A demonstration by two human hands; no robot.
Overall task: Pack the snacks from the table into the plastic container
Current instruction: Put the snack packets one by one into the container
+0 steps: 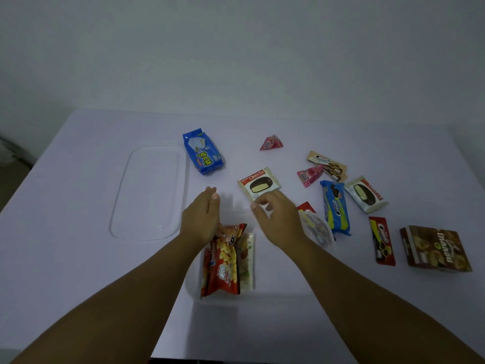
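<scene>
Head view: white table [78, 258] under dim light. Near the front centre, a clear plastic container [275, 287], its walls hard to make out, with a red-orange chip bag [223, 261] standing in its left part and a pale packet [248, 258] just beside that bag. To the left, a clear lid [149, 193] lying flat on the table. Left hand [200, 219] above the container's far left corner, fingers straight and together, open, empty, wrist touching the top of the chip bag. Right hand [278, 219] over the container's far right side, fingers loosely curled and spread, holding nothing, fingertips just beside the near edge of a Choco Pie packet [259, 183]. Beyond the lid's right edge, a blue wafer pack [203, 152]. Farther back, a small pink triangular packet [271, 142]. To the right, scattered and apart: a beige Oreo wrapper [328, 165], a pink candy [309, 175], a blue Oreo pack [337, 207], a second pie packet [366, 194], a red Oreo stick pack [381, 240], and a brown box [435, 248].
</scene>
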